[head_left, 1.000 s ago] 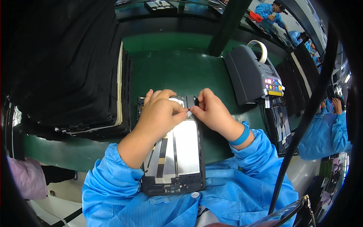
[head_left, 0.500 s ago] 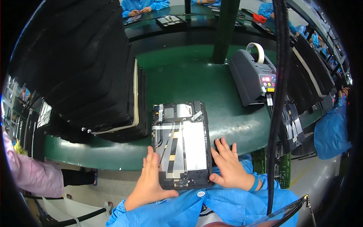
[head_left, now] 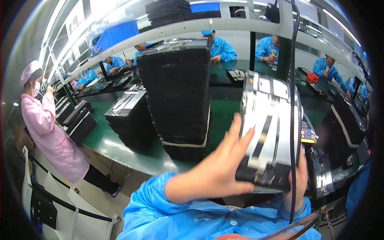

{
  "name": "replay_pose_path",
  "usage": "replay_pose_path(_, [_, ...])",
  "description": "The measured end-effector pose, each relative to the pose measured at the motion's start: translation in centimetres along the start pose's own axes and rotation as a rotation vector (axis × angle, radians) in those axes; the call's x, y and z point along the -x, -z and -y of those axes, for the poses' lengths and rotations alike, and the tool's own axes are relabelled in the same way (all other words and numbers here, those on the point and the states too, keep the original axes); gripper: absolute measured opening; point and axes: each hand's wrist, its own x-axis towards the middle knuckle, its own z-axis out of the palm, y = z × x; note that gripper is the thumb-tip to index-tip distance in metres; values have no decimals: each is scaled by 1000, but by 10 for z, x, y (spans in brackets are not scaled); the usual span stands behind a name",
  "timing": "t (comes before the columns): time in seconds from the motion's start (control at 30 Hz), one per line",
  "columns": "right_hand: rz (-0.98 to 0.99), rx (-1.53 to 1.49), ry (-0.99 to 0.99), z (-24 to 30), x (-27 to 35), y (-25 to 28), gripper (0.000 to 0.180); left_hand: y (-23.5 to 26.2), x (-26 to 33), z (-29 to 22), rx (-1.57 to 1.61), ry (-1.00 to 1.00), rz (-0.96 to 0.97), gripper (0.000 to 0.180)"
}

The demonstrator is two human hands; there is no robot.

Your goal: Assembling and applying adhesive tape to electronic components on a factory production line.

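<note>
Both my hands are at a tablet (head_left: pixel 264 132) with its back off, showing silvery inner panels, a dark ribbon strip and a black lower end. It is raised in front of me and hides most of the tape dispenser (head_left: pixel 308 136) behind it. My left hand (head_left: pixel 218 164) grips its left side, fingers stretched along the edge and thumb by the lower corner. My right hand (head_left: pixel 298 178) is closed on the lower right edge, partly hidden by a hanging black cable (head_left: pixel 294 108). Both hands are slightly blurred.
Left of the tablet rises a tall stack of black tablets (head_left: pixel 176 88), beside a lower stack (head_left: pixel 126 116) on the green table (head_left: pixel 116 138). More devices (head_left: pixel 348 124) are piled at right. A person in pink (head_left: pixel 50 124) stands at far left; co-workers in blue (head_left: pixel 222 50) sit opposite.
The view has tilted up and swung left. The tablet has come up off the table and to the right, in front of the dispenser, with both hands moving along.
</note>
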Motion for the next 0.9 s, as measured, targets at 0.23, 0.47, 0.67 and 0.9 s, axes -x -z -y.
replay_pose_path(0.23, [179, -196, 83, 34, -163, -59, 39, 148, -80, -27, -247, 93, -224, 101])
replay_pose_path(0.47, [91, 345, 161, 34, -245, -149, 76, 236, -86, 17, -98, 241, -399, 96])
replay_pose_path(0.67, [257, 243, 42, -6, -255, -138, 78, 226, -61, 58, -59, 300, -564, 70])
replay_pose_path(0.9, [581, 231, 193, -16, -112, -82, 42, 108, 60, 2, -1016, -958, -1078, 3])
